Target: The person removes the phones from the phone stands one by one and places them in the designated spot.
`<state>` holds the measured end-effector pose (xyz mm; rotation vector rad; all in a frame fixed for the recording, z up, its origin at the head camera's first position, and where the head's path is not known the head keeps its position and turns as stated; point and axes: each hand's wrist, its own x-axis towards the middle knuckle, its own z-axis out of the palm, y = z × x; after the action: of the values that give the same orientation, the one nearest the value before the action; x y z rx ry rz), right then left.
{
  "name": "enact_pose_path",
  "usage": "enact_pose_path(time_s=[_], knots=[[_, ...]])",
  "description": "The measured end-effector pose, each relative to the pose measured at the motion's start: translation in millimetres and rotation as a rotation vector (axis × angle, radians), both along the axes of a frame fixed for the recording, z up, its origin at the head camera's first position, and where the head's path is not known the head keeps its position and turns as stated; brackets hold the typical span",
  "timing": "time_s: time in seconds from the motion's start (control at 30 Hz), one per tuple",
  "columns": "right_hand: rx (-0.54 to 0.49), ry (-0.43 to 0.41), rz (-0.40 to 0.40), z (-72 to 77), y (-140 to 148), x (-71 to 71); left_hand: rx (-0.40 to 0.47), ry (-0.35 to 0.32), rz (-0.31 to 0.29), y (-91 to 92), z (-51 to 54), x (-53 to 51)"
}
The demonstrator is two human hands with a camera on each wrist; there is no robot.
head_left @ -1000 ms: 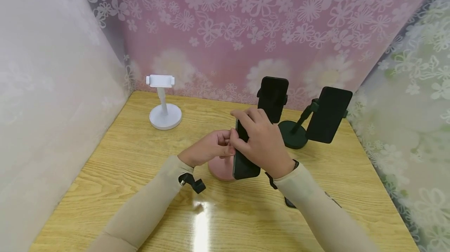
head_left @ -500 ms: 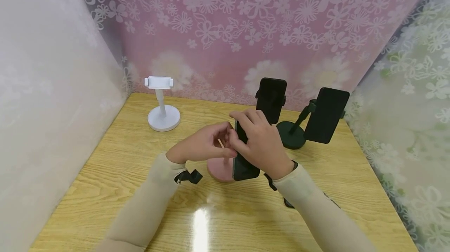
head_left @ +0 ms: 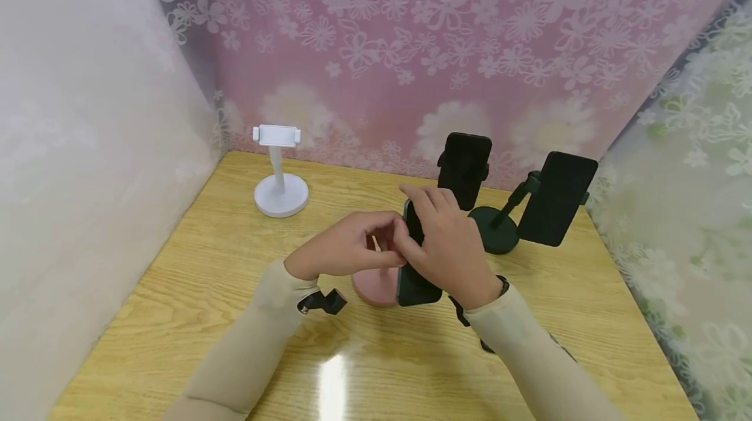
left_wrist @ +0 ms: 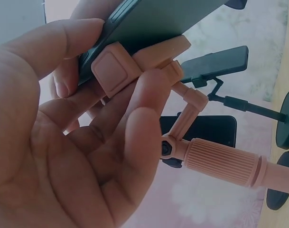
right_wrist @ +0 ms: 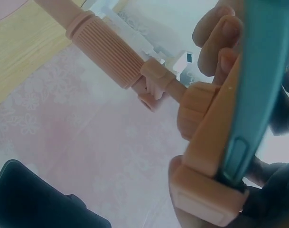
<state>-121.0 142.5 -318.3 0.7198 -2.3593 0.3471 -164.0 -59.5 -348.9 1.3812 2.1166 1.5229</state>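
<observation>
A pink phone stand (head_left: 376, 285) stands in the middle of the table, its clamp (left_wrist: 116, 69) around a dark phone (head_left: 418, 284). My left hand (head_left: 346, 245) is at the phone's left side. In the left wrist view its thumb presses the phone's edge, and its fingers curl behind the clamp. From the front, my right hand (head_left: 449, 245) holds the phone, fingers over its upper part and thumb at the left edge. The stand's ribbed stem (left_wrist: 225, 161) shows below the clamp. In the head view my hands cover most of the clamp.
A white phone stand (head_left: 281, 196) is at the back left of the wooden table (head_left: 223, 290). At the back right, a dark green stand (head_left: 495, 230) bears a phone (head_left: 558, 199). Another held phone (head_left: 465, 170) stands beside it. A dark flat object (head_left: 486, 346) lies partly under my right forearm.
My left hand has shifted its hold: its thumb and fingers have spread wider apart at the clamp. The right hand stays on the phone. The head view has shifted slightly.
</observation>
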Motion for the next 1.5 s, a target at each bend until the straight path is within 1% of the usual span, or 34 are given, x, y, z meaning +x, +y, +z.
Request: enact_pose_path(time_s=[0.17,0.37,0.6,0.8,0.97,1.03,1.1,1.27,1.5], knots=[[-0.002,-0.014,-0.010,1.1,0.6,1.8,0.002,0.018,0.005,1.7,0.0,-0.7],[-0.005,-0.057,-0.005,1.3,0.8,2.6,-0.017,0.053,0.018,1.2,2.3,0.0],[-0.018,-0.077,-0.003,0.0,0.5,3.1,-0.032,0.055,0.028,0.0,3.4,-0.9],[-0.019,-0.061,-0.033,-0.6,-0.4,9.0,-0.048,0.051,0.032,-1.6,2.9,-0.7],[-0.045,-0.036,-0.103,-0.3,-1.7,18.8,-0.056,0.067,0.029,-0.7,2.5,-1.0],[-0.043,-0.028,-0.134,0.3,-2.3,23.4,-0.056,0.069,0.027,-0.6,2.4,-1.4],[-0.038,-0.022,-0.149,1.0,-2.9,27.8,-0.054,0.065,0.026,-0.9,2.2,-1.8],[-0.032,-0.003,-0.130,1.8,-5.0,33.0,-0.047,0.060,0.024,-2.4,1.8,-2.2],[-0.069,0.045,-0.110,-0.2,-6.5,29.0,-0.054,0.077,0.038,-1.6,1.7,-1.9]])
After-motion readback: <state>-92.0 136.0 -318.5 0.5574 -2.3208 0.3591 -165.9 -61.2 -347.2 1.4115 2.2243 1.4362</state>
